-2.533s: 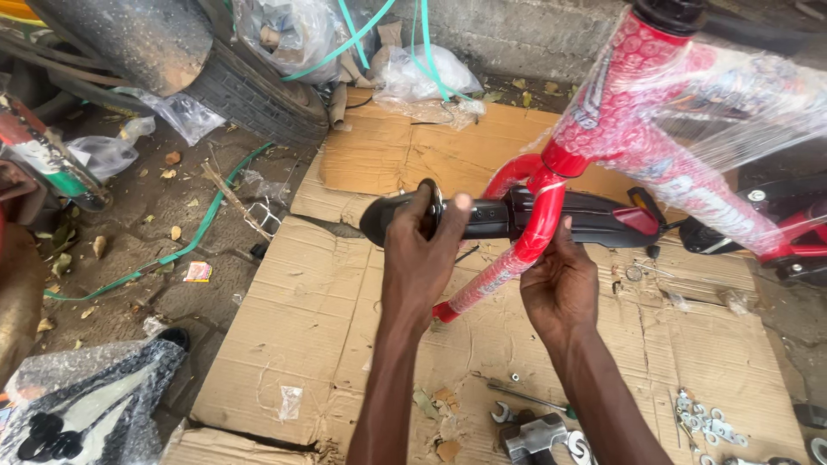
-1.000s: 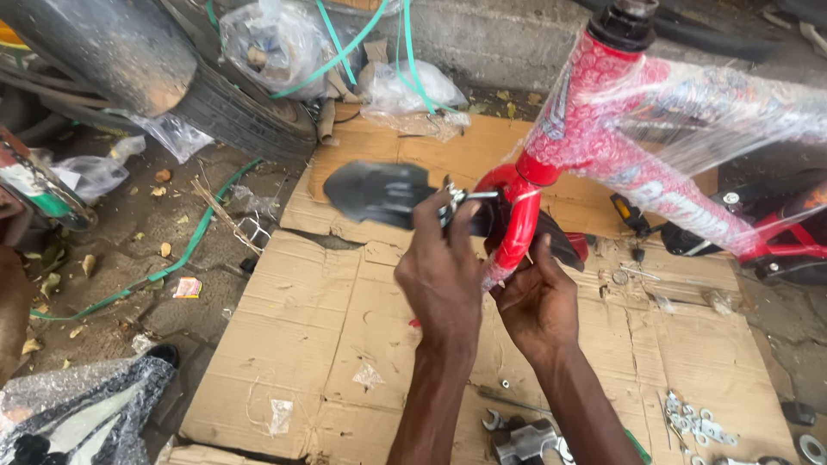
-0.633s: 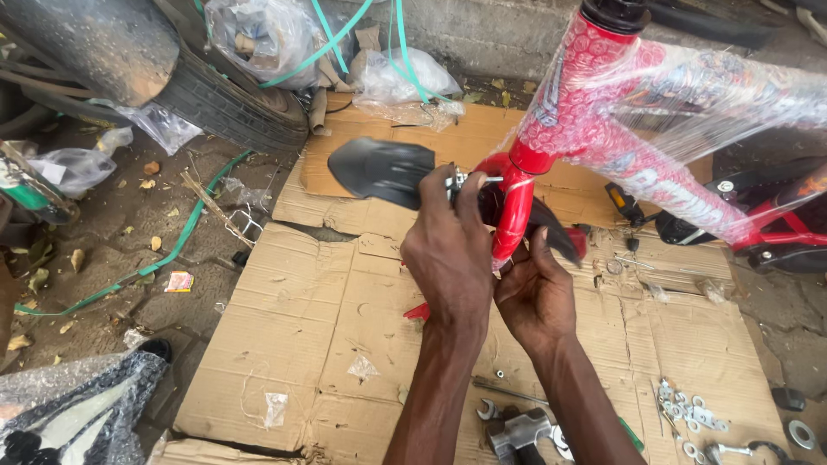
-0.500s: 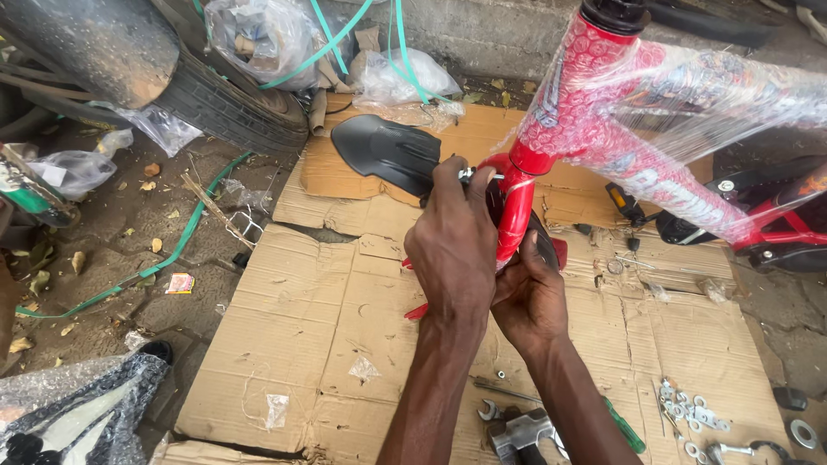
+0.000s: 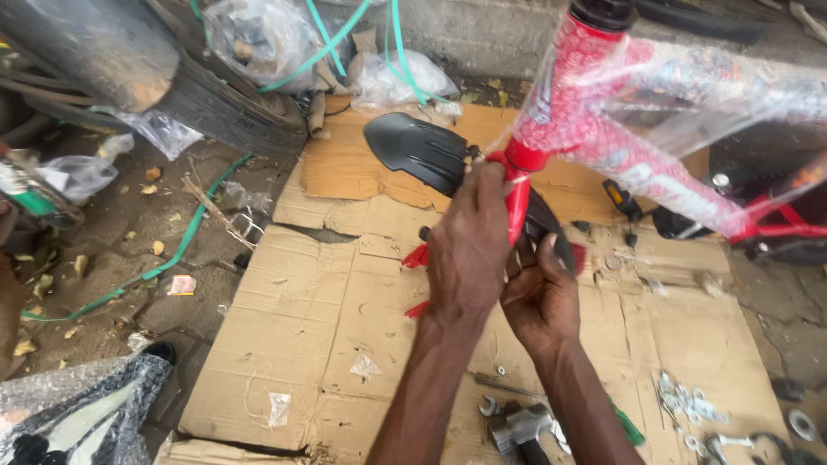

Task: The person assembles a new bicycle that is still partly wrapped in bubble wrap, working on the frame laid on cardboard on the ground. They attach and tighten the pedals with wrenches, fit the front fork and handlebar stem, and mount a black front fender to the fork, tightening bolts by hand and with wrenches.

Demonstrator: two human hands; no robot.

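Observation:
A red bicycle frame wrapped in clear plastic film stands over flattened cardboard. Its red fork points down toward me. A black plastic mudguard sits against the fork crown and sticks out to the left. My left hand is closed around the fork crown where the mudguard meets it. Just to the right and slightly lower, my right hand grips the rear part of the mudguard behind the fork. What the fingertips pinch at the joint is hidden.
A hammer and a spanner lie on the cardboard below my arms, with a green-handled tool and several washers and nuts to the right. A dark tyre, plastic bags and green cord lie at left; a wall is behind.
The mudguard has swung from lying across the fork to pointing up and left at the fork crown. Both hands followed it upward and closed in around the joint.

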